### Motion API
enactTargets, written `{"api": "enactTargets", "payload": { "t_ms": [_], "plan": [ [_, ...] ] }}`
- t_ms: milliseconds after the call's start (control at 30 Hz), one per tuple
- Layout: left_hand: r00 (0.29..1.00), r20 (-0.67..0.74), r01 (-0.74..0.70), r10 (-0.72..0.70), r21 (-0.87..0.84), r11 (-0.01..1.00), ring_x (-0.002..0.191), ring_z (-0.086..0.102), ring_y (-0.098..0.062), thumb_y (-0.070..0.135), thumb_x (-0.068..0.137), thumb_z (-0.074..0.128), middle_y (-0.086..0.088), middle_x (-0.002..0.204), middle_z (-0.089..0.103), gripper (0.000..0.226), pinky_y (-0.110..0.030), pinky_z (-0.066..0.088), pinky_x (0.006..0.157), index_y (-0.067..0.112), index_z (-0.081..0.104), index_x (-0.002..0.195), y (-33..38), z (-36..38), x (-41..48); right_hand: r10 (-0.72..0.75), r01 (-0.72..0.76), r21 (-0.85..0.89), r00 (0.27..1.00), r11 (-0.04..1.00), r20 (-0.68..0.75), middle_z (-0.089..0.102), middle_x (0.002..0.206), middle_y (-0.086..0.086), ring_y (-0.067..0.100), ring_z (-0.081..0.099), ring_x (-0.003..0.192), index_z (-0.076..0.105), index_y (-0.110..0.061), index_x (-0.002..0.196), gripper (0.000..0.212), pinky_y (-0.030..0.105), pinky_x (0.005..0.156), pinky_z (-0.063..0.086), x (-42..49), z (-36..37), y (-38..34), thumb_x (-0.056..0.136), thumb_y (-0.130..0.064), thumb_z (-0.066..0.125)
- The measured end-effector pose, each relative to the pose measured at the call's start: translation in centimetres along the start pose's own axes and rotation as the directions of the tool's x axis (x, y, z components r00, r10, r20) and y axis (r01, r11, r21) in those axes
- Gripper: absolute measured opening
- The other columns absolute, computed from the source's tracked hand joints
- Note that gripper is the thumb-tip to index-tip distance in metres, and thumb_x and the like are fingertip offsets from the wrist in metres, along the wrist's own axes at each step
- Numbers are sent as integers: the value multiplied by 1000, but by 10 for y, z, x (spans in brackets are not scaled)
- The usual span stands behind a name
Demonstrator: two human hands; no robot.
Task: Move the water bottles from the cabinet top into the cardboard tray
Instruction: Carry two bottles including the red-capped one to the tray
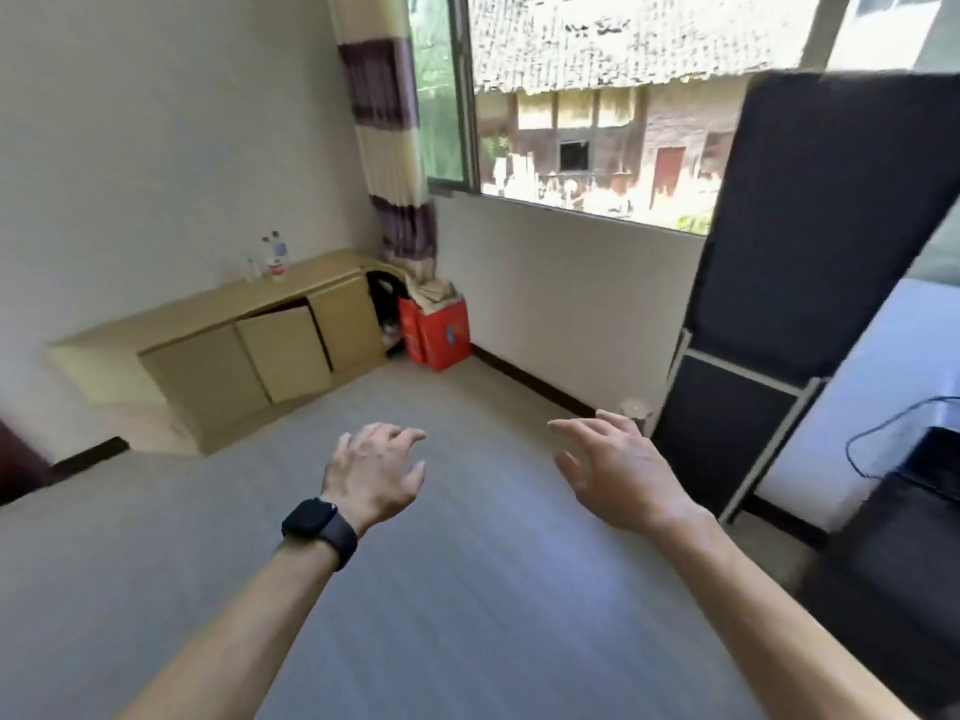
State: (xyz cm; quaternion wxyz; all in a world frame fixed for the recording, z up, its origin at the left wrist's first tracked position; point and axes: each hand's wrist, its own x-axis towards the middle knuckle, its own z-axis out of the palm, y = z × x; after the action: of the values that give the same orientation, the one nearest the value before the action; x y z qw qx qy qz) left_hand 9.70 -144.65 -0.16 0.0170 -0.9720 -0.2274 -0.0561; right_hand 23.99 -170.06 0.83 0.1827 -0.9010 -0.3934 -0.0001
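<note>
Both hands, left [371,472] and right [618,475], empty, fingers spread. Water bottles [272,257] on bench [311,275]: probably light, slippery plastic (best gripped mid-body).

Clear water bottles [271,258] upright on cabinet top [208,298]

Head view – forward, downward (wide), across floor [467,589].
</note>
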Motion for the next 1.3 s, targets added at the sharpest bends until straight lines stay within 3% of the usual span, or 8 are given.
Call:
{"api": "enactTargets", "payload": {
  "t_ms": [200,733,1033,1300],
  "plan": [
    [977,-76,202,-201,1,979,131,44,-15,46,93,47,8,137,54,45,-37,34,105,37,50,137,-114,-14,87,-183,183,2,983,983,12,45,150,-17,14,22,148,38,-42,147,48,33,115,26,165,17,-72,100,-50,41],
    [848,-132,511,-514,-60,858,126,48,-14,46,94,46,12,135,55,43,-33,37,101,39,50,136,-269,-18,348,-452,449,80,891,890,29,47,148,-17,13,28,145,35,-44,148,50,39,113,36,568,49,-108,99,-54,42],
    [842,-117,522,-526,-62,850,125,50,-16,46,93,47,11,135,56,43,-34,39,100,40,50,135,-403,24,509,-496,490,112,868,865,32,49,146,-15,16,29,144,36,-42,147,48,38,111,37,767,125,-165,100,-51,43],
    [870,-47,487,-491,-76,870,125,49,-19,45,94,45,6,136,55,42,-35,37,99,38,50,136,-537,51,675,-430,424,121,902,898,31,54,140,-14,16,32,141,39,-40,147,48,36,111,37,951,182,-218,100,-50,45]
  ]
}}
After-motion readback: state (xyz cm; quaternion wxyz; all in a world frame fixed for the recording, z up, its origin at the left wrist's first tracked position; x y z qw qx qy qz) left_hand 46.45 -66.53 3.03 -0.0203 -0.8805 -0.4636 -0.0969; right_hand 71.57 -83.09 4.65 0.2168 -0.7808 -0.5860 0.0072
